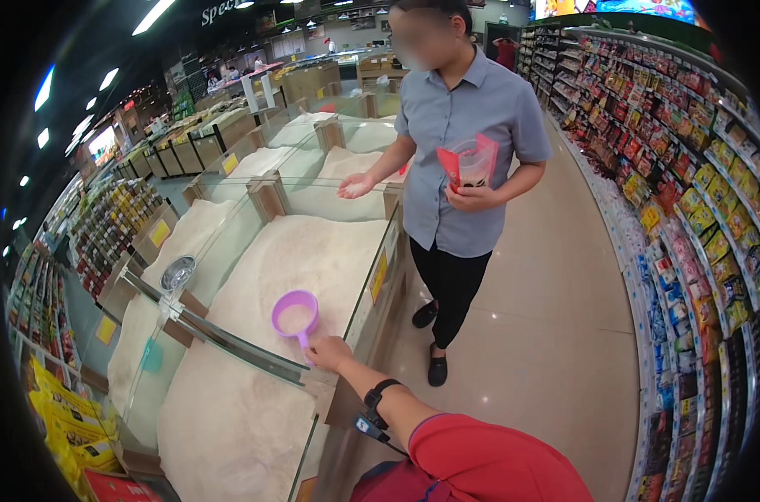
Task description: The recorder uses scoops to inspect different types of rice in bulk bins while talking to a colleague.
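My right hand [328, 352] grips the handle of a purple plastic scoop [295, 314], which has some rice in it and is over the rice [317, 251] heaped in a glass-walled bin. My left hand is out of view. A person in a grey-blue shirt [458, 144] stands at the far side, one palm up with a little rice on it, the other hand holding a red and clear plastic bag [471, 163] with pale contents. Nearer me is another bin of rice [235, 414].
Glass dividers [242, 351] and wooden corner posts separate the bins. A metal bowl [178, 272] and a teal scoop [151, 356] are at the left bins. Yellow packages [72, 427] stand at lower left. Shelves of packaged goods [675, 188] line the aisle floor [530, 351] at right.
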`<state>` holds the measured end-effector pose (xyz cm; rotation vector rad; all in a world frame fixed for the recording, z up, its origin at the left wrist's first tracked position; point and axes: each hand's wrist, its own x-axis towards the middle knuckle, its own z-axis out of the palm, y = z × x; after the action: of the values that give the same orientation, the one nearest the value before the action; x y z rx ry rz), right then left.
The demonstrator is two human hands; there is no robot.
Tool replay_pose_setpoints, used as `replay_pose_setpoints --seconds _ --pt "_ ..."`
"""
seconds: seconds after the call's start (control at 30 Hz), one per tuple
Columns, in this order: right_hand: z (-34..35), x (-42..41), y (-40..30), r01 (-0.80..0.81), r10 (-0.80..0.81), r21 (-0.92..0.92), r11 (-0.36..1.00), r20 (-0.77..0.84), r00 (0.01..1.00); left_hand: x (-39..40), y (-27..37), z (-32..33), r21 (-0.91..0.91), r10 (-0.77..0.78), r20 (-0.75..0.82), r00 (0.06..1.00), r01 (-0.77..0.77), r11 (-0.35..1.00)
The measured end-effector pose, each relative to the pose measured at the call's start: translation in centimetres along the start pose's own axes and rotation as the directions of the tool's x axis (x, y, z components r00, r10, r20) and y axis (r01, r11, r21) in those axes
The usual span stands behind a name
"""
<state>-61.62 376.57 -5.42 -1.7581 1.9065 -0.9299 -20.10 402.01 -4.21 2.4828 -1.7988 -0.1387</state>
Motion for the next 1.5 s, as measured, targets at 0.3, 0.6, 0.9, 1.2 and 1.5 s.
replay_pose_setpoints --seconds 0.3,0.6,0.9,1.2,1.5 --pt "0.6 -0.1 0.1 0.007 -0.007 -0.003 1.0 -0.014 1.0 -0.3 0.5 -0.9 -0.029 0.019 -0.021 1.0 -0.02 0.999" --pt "1.1 0.1 0.6 0.035 -0.037 -0.018 0.999 -0.093 0.995 -0.1 0.5 -0.9 -0.024 0.0 0.022 1.0 0.0 1.0" --pt "0.4 0.1 0.5 0.035 -0.029 0.192 0.981 -0.038 0.999 -0.3 -0.4 0.1 -0.101 0.017 -0.036 0.999 -0.021 0.995" --pt "0.6 0.2 1.0 -0.052 0.042 0.251 0.967 0.045 0.998 -0.6 0.0 -0.4 -0.069 0.064 -0.036 0.997 -0.066 0.995" --pt "0.5 0.6 0.8 -0.01 0.005 0.175 0.985 0.032 0.999 -0.3 0.9 -1.4 -0.106 0.039 -0.002 0.999 -0.039 0.994"
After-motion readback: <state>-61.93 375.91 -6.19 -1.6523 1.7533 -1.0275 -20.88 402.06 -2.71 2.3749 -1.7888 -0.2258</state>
